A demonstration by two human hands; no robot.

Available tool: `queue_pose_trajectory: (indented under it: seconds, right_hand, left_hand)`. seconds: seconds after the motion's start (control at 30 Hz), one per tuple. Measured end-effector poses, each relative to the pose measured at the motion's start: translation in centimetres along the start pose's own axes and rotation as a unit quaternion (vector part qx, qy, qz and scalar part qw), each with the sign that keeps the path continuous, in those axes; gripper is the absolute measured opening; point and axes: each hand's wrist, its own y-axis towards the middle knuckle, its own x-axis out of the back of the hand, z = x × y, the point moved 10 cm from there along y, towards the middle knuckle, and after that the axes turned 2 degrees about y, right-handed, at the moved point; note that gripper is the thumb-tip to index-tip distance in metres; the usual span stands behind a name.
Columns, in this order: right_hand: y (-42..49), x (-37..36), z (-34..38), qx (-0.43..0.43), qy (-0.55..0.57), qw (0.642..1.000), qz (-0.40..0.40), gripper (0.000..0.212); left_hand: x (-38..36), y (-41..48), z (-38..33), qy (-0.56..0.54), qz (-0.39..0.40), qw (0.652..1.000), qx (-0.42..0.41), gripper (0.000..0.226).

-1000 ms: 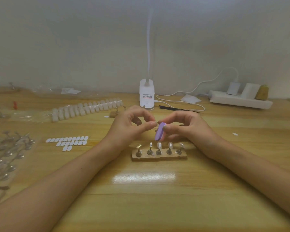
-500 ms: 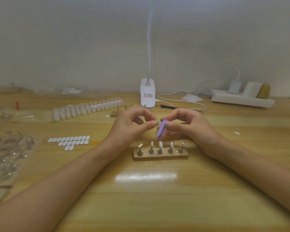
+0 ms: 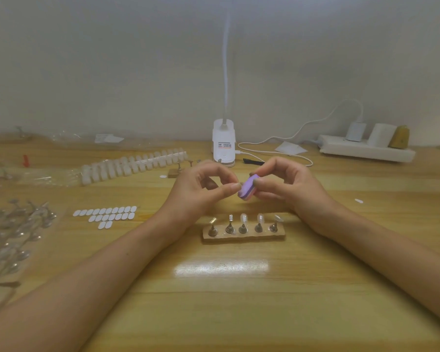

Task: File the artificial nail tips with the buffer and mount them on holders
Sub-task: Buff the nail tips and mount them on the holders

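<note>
1. Purple buffer (image 3: 247, 188) sits a little higher above the wooden stand (image 3: 243, 237) than it did a second ago. Both hands have gone up with it.
2. The right hand (image 3: 290, 185) pinches the buffer between its thumb and fingers. The left hand (image 3: 201, 191) has its thumb and first finger squeezed together, right against the buffer's edge. They most likely hold a nail tip, but it is too small to see.
3. That small move looks like one rubbing stroke. I think the filing is not done, so this tip is not ready for a holder yet.
4. Just below both hands, the stand carries five little metal holders (image 3: 230, 224). The three nearer the right hand wear clear tips (image 3: 243, 217). The two nearer the left hand look bare, same as before.
5. The buffer looks thick and soft, with round ends and a pink layer underneath. The holders are shiny and hard, with cone-shaped feet. The stand is a rough, pale block.
6. Out past the left hand lies a long bumpy strip of white tips (image 3: 135, 162). Closer to that hand are rows of flat white oval stickers (image 3: 107, 215). The table (image 3: 214, 313) is smooth, shiny wood.
</note>
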Motion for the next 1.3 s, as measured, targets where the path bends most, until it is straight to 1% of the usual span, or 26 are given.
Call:
queue_pose_trajectory:
  seconds: [0.07, 0.1, 0.2, 0.23, 0.3, 0.33, 0.37, 0.43, 0.47, 0.57, 0.6, 0.67, 0.7, 0.73, 0.8, 0.83, 0.93, 1.03, 1.07, 1.13, 1.17, 1.2, 1.27, 1.3]
  right_hand:
    - [0.1, 0.8, 0.5, 0.013, 0.016, 0.999, -0.035, 0.021]
    - [0.0, 0.9, 0.4, 0.008, 0.020, 0.999, -0.037, 0.022]
    - [-0.3, -0.6, -0.1, -0.006, -0.007, 1.000, 0.014, 0.022]
    - [-0.2, -0.5, 0.1, 0.003, -0.007, 1.000, 0.007, 0.022]
    - [-0.2, 0.8, 0.5, 0.012, 0.024, 0.999, -0.045, 0.022]
    - [-0.2, 1.2, 0.4, 0.006, 0.034, 0.998, -0.059, 0.021]
    - [-0.2, 0.9, 0.1, -0.007, 0.036, 0.998, -0.050, 0.020]
    - [-0.4, -0.6, -0.5, -0.027, 0.022, 0.999, 0.008, 0.020]
    - [-0.4, -0.9, -0.4, -0.022, 0.021, 0.999, 0.014, 0.020]
    - [-0.3, 0.9, 0.3, -0.008, 0.051, 0.997, -0.064, 0.020]
    - [-0.4, 0.8, 0.1, -0.018, 0.054, 0.997, -0.058, 0.019]
    - [-0.6, -0.7, -0.5, -0.043, 0.042, 0.998, 0.004, 0.020]
    - [-0.6, -1.1, -0.5, -0.039, 0.037, 0.998, 0.017, 0.020]
    - [-0.6, -0.9, -0.2, -0.028, 0.041, 0.999, 0.003, 0.020]
    - [-0.5, 0.5, 0.3, -0.011, 0.060, 0.996, -0.057, 0.020]
    - [-0.4, 0.8, 0.2, -0.012, 0.068, 0.996, -0.064, 0.021]
    - [-0.5, -0.3, -0.1, -0.024, 0.076, 0.997, -0.018, 0.020]
    - [-0.4, 0.7, 0.6, 0.001, 0.062, 0.996, -0.059, 0.019]
    - [-0.4, 0.6, 0.5, -0.004, 0.056, 0.997, -0.054, 0.019]
    - [-0.6, -1.1, -0.1, -0.017, 0.039, 0.999, 0.015, 0.015]
    - [-0.7, -1.8, -0.1, -0.012, 0.034, 0.999, 0.036, 0.013]
    - [-0.7, -1.7, 0.1, -0.003, 0.043, 0.999, 0.031, 0.013]
    - [-0.5, 0.0, 0.6, 0.005, 0.088, 0.995, -0.036, 0.017]
    - [-0.5, 0.6, 0.6, 0.001, 0.099, 0.994, -0.055, 0.019]
  left_hand:
    - [0.1, 0.0, 0.1, -0.008, -0.005, 1.000, 0.003, 0.008]
    - [0.1, 0.0, 0.0, -0.008, -0.007, 1.000, 0.001, 0.008]
    - [0.0, 0.0, -0.2, 0.002, -0.003, 1.000, -0.012, 0.008]
    - [0.0, 0.0, -0.3, 0.001, -0.003, 1.000, -0.013, 0.008]
    - [0.1, 0.0, -0.3, -0.006, -0.008, 1.000, -0.011, 0.008]
    - [0.1, 0.0, -0.3, -0.008, -0.012, 1.000, -0.009, 0.008]
    - [0.2, 0.0, -0.3, -0.008, -0.015, 1.000, -0.008, 0.009]
    - [0.2, 0.0, -0.4, -0.002, -0.014, 1.000, -0.015, 0.010]
    - [0.1, -0.1, -0.5, 0.001, -0.013, 1.000, -0.018, 0.011]
    - [0.2, -0.1, -0.6, 0.005, -0.019, 1.000, -0.018, 0.011]
    - [0.3, -0.1, -0.6, 0.005, -0.022, 1.000, -0.018, 0.011]
    - [0.3, -0.1, -0.6, 0.000, -0.021, 1.000, -0.020, 0.013]
    - [0.2, -0.1, -0.6, -0.001, -0.017, 1.000, -0.019, 0.013]
    - [0.1, 0.0, -0.6, -0.001, -0.012, 1.000, -0.018, 0.013]
    - [0.1, 0.0, -0.6, 0.003, -0.009, 1.000, -0.020, 0.013]
    - [0.1, 0.0, -0.7, 0.004, -0.009, 1.000, -0.023, 0.014]
    - [0.0, -0.1, -0.8, 0.007, -0.005, 1.000, -0.027, 0.013]
    - [0.3, -0.1, -0.4, -0.005, -0.018, 1.000, -0.010, 0.010]
    - [0.5, -0.1, -0.3, -0.012, -0.024, 1.000, -0.005, 0.009]
    - [0.5, -0.1, -0.4, -0.013, -0.028, 1.000, -0.007, 0.008]
    - [0.4, -0.1, -0.4, -0.013, -0.025, 1.000, -0.008, 0.008]
    - [0.4, -0.1, -0.4, -0.016, -0.024, 1.000, -0.006, 0.008]
    - [0.4, -0.1, -0.3, -0.020, -0.026, 0.999, -0.001, 0.008]
    - [0.4, 0.0, -0.2, -0.021, -0.028, 0.999, 0.000, 0.008]
